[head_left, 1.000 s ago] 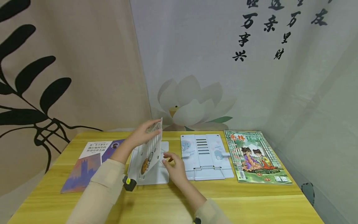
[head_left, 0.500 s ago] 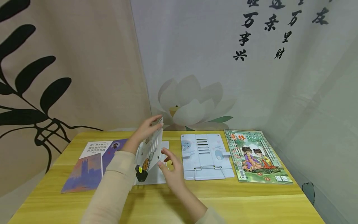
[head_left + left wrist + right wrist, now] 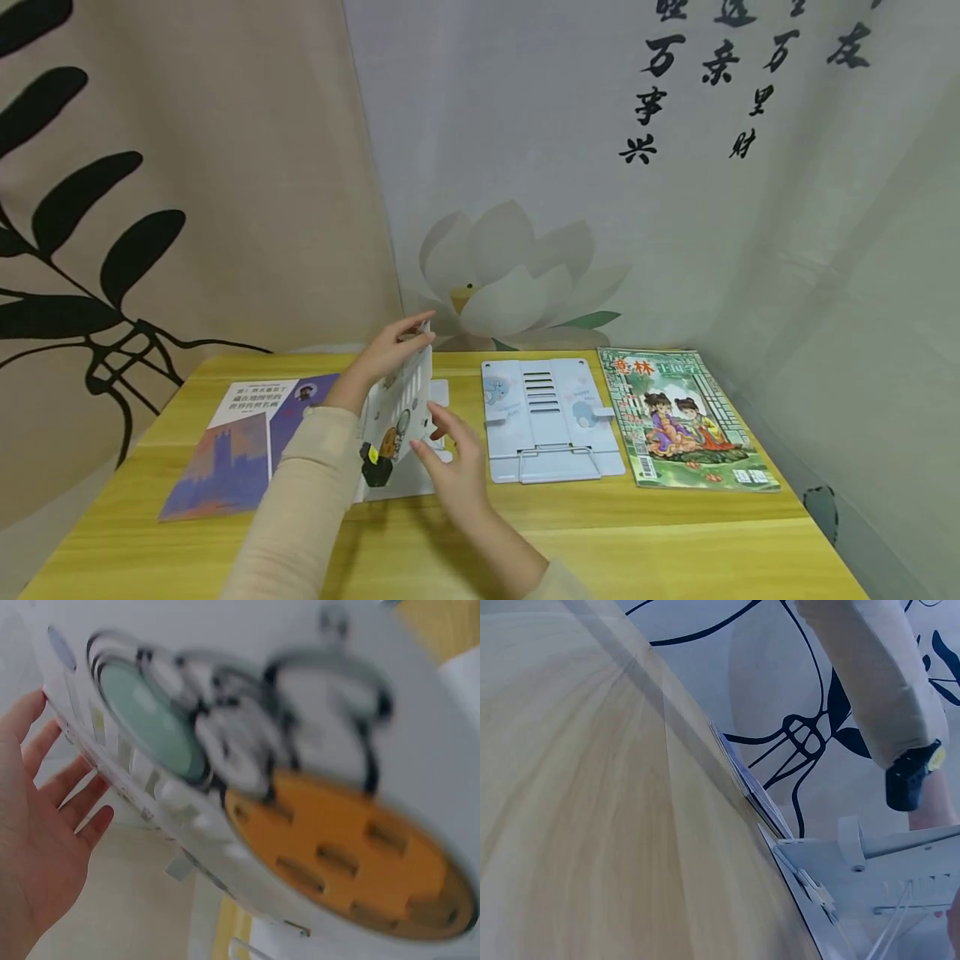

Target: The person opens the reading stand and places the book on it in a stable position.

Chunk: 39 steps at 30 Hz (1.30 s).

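A white book stand (image 3: pixel 405 421) with a cartoon print stands left of the table's middle, its printed panel raised steeply over its flat base (image 3: pixel 405 487). My left hand (image 3: pixel 382 354) holds the panel's upper edge. In the left wrist view, the fingers of that hand (image 3: pixel 52 840) reach the panel's edge beside the orange cartoon (image 3: pixel 337 855). My right hand (image 3: pixel 461 471) holds the lower right edge of the panel between thumb and fingers. The right wrist view catches the panel's back (image 3: pixel 915 859) with its wire support, and barely any of the hand.
To the right lies a second book stand (image 3: pixel 555 417), flat, with a wire rest and side clips. A magazine (image 3: pixel 690 425) lies farther right on the wooden table (image 3: pixel 637 542). A purple book (image 3: pixel 232 458) lies at the left. A printed curtain (image 3: pixel 525 125) hangs behind.
My left forearm has swung right and its wrist now covers the panel's lower part. The right hand has shifted slightly left, its thumb now over the panel's edge. The panel stays raised.
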Each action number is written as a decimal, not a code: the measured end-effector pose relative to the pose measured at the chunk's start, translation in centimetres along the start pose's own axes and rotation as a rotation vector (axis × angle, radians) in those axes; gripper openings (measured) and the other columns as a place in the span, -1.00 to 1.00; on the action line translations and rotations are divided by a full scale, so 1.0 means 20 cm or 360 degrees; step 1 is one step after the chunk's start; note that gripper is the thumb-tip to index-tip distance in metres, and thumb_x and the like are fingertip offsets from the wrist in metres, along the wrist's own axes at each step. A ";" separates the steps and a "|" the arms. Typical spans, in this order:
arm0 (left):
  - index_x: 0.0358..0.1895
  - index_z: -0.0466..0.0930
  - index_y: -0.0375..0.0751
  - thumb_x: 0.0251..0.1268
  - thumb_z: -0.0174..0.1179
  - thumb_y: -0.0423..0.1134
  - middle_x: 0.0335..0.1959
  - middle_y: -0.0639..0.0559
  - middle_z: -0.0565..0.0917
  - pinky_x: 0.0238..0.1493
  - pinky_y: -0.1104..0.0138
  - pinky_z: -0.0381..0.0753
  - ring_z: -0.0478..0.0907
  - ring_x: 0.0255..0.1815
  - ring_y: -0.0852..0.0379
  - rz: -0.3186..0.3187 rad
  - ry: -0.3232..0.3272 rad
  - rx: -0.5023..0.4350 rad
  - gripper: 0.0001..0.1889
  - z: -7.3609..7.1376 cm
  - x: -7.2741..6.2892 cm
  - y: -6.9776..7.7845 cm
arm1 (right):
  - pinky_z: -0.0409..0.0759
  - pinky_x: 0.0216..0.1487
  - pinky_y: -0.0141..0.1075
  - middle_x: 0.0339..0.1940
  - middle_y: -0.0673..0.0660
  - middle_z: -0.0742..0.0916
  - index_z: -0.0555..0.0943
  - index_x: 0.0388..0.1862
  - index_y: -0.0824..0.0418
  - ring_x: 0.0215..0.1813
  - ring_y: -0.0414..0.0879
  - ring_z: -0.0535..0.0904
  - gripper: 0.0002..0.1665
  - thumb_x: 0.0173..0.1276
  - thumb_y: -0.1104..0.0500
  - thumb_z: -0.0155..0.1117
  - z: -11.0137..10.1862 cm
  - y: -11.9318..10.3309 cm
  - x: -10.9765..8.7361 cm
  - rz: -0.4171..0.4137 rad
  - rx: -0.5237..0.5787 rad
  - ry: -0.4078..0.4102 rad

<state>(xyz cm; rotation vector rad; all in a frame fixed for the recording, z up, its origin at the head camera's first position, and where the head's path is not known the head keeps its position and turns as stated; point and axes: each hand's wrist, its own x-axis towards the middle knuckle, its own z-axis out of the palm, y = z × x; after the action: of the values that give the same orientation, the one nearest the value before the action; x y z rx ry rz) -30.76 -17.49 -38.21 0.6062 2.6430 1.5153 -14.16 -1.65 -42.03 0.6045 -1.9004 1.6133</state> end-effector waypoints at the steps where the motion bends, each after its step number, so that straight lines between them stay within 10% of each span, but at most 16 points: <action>1: 0.45 0.23 -0.10 0.44 0.05 -0.01 0.35 -0.19 0.33 0.21 -0.15 0.28 0.28 0.29 -0.20 0.0001 0.0000 0.0013 -0.41 -0.01 0.00 0.00 | 0.50 -0.08 0.04 -0.17 0.28 0.69 0.55 0.09 0.41 -0.25 0.18 0.56 -0.47 0.09 0.45 0.41 -0.01 0.00 0.00 -0.0001 0.0007 -0.0008; 34: 0.43 0.27 -0.01 0.38 0.15 -0.08 0.25 -0.24 0.40 -0.12 0.10 0.47 0.40 0.08 -0.14 -0.0139 0.0349 0.0101 -0.42 -0.20 -0.29 -0.15 | 0.40 0.05 0.07 -0.35 0.24 0.72 0.57 0.11 0.35 -0.14 0.12 0.61 -0.56 0.21 0.42 0.33 -0.27 0.09 0.18 0.0341 -0.0013 -0.0270; 39: 0.43 0.29 0.00 0.40 0.12 -0.06 0.08 -0.19 0.49 -0.19 0.16 0.47 0.41 0.01 -0.08 -0.0159 0.0439 0.0099 -0.44 -0.22 -0.34 -0.17 | 0.37 -0.07 -0.06 -0.38 0.17 0.73 0.58 0.14 0.26 -0.11 0.11 0.58 -0.53 0.22 0.37 0.35 -0.27 0.25 0.21 0.0361 -0.0050 -0.0276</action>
<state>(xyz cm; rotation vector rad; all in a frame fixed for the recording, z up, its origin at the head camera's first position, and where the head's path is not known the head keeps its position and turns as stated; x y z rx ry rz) -26.50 -24.98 -39.94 0.2786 2.8787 1.5975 -19.97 4.60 -42.27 0.5471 -2.1843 1.7141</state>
